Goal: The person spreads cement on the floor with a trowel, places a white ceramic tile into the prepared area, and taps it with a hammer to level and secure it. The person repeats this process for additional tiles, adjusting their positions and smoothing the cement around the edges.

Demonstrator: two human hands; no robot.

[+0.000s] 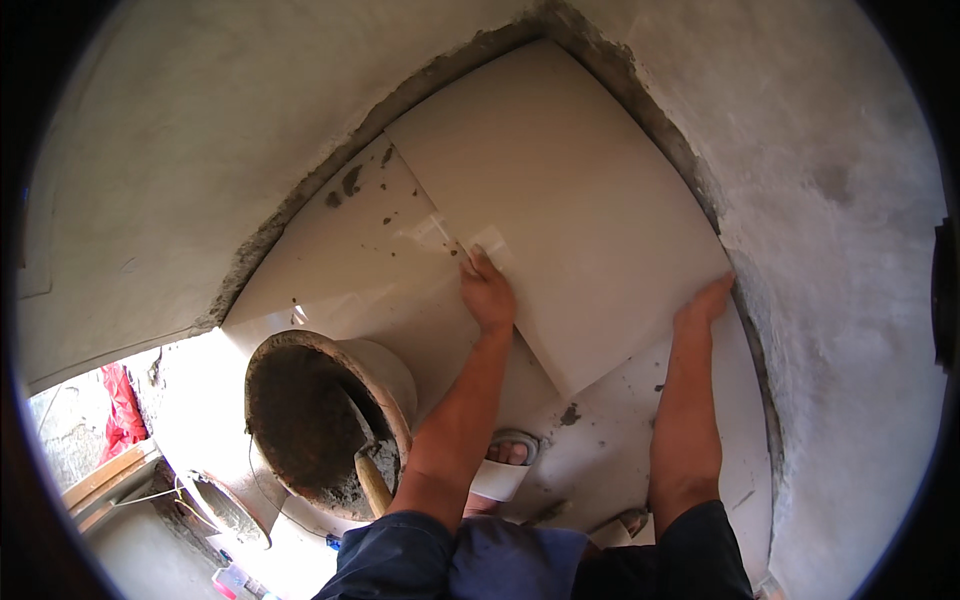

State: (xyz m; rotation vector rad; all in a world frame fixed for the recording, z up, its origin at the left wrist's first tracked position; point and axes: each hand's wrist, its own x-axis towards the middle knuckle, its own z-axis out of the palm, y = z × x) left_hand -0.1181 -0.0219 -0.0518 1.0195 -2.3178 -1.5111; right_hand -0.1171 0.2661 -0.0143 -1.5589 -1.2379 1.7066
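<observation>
The left hand (487, 293) lies flat, fingers stretched forward, on the left edge of a large square pale beige ceramic tile (565, 205), fingertips pressing at the seam where it meets the tiles already laid. The right hand (706, 303) is flat too, its fingers spread against the tile's right corner, close to the rough white plastered wall (850, 250). Neither hand closes around anything; both press open-palmed on the tile's rim.

The tile sits in the corner of the floor, beyond both hands. Its far edges run along a dark, crumbly mortar joint (640, 90) at the foot of the walls, with only a narrow gap there. Its near corner points back between the two forearms and seems to overlap the glossy, mortar-spattered floor tiles (350, 250) to the left of the left hand; whether it lies flush or is lifted slightly cannot be told.

Behind and left of the left forearm stands a round grey mortar-caked bucket (330, 420) with a wooden-handled trowel (368, 470) leaning inside; the blade is sunk in the dark mix and hard to make out. Between the forearms a foot in a white sandal (505, 465) rests on the laid tiles, and a second foot beside the right forearm is mostly hidden. Open tile lies between the bucket and the hands. At the lower left, a red cloth (122, 410) and a doorway threshold are cut off by the picture's rim.
</observation>
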